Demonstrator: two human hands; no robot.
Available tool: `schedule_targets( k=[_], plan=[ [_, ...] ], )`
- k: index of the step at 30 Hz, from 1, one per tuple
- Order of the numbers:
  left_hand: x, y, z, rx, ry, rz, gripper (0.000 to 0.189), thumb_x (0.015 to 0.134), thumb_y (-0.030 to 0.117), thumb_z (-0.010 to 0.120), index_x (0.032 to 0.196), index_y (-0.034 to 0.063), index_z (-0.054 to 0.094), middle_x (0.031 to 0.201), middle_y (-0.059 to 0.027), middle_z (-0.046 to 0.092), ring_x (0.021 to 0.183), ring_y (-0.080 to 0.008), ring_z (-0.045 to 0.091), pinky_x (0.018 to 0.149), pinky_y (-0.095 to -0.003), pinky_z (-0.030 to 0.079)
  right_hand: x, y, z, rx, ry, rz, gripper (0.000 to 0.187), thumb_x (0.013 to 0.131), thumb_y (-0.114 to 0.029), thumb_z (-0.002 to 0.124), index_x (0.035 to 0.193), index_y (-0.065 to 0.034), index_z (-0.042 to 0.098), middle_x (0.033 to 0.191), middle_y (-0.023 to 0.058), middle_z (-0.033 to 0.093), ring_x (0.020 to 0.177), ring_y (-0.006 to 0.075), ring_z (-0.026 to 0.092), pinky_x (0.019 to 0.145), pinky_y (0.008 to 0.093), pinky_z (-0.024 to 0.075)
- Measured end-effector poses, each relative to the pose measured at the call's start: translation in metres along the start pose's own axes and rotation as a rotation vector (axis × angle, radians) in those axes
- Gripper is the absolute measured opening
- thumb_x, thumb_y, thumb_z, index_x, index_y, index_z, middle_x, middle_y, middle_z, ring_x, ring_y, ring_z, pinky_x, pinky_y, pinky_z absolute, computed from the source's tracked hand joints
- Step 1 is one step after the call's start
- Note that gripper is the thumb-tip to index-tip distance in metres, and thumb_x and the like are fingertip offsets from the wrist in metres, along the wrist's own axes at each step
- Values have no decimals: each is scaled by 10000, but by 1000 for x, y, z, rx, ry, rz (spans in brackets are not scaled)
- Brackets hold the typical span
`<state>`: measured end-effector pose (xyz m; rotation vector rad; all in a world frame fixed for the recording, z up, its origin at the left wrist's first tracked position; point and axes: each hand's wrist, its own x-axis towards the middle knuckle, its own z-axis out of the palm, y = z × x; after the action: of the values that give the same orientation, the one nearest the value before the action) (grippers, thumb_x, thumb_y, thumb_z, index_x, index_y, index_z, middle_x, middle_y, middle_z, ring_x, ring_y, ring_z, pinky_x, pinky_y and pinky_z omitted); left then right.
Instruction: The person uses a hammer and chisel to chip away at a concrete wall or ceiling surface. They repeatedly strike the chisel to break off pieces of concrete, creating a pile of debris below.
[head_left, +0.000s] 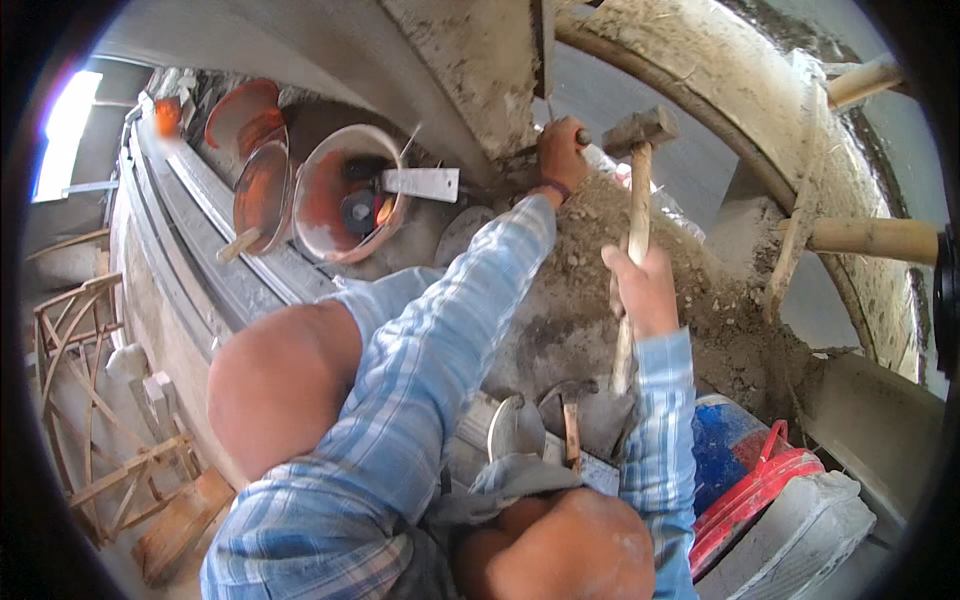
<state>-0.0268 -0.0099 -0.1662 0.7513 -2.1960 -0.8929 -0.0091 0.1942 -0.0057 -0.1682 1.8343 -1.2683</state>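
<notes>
My right hand (651, 289) grips a wooden-handled sledge-type hammer (639, 199), its blocky steel head raised at the top. My left hand (562, 156) is closed around a short tool (583, 137) with a rounded end, beside the lower corner of a rough plastered wall (510, 97). Fingers hide most of that tool, so its kind cannot be told. The hammer head is to the right of my left hand, apart from it. Below both hands lies a heap of loose earth and rubble (592, 240).
A pale bucket (300, 217) holds a disc tool and a flat metal blade (431, 184). Another hammer (572, 427) lies by my knees. At right are a blue-and-red bucket (720, 435) and bamboo poles (877, 240). Metal profiles (202, 195) and wooden trestles (94, 375) stand left.
</notes>
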Motion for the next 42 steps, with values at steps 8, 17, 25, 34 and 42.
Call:
schedule_targets(
  k=[8,17,25,34,42],
  plan=[
    [-4,44,-11,-12,-65,238,212,690,-64,587,864,56,603,835,-146,602,868,-376,549,743,-455,428,-61,-64,-53,95,242,-331,152,908,-162,632,921,-59,521,561,-14,469,396,74,432,351,237,335],
    [5,22,-1,36,-77,299,209,704,-36,621,893,38,570,892,-145,587,917,-365,533,806,-458,413,-43,-67,-30,619,646,-605,132,893,-48,585,859,-81,461,574,15,471,407,100,430,344,265,336],
    [-4,-2,-14,115,-148,172,246,690,-90,612,883,50,553,880,-140,546,919,-351,512,793,-444,401,7,37,35,352,43,42,134,845,-82,641,841,-100,509,588,-14,488,408,95,444,360,270,354],
    [-82,136,-51,-86,-279,305,246,658,-60,628,863,47,543,851,-163,549,856,-367,541,769,-458,437,-72,92,-52,-102,336,-196,194,802,-123,674,744,-62,500,652,12,481,602,141,465,567,316,393],
    [-190,91,-80,324,-1045,15,679,799,222,692,1357,-33,400,1337,-295,463,1275,-431,430,1081,-449,363,-123,216,-35,-553,374,-177,531,788,-227,697,1278,-86,549,1233,251,564,1153,401,536,973,475,438]
  ],
)
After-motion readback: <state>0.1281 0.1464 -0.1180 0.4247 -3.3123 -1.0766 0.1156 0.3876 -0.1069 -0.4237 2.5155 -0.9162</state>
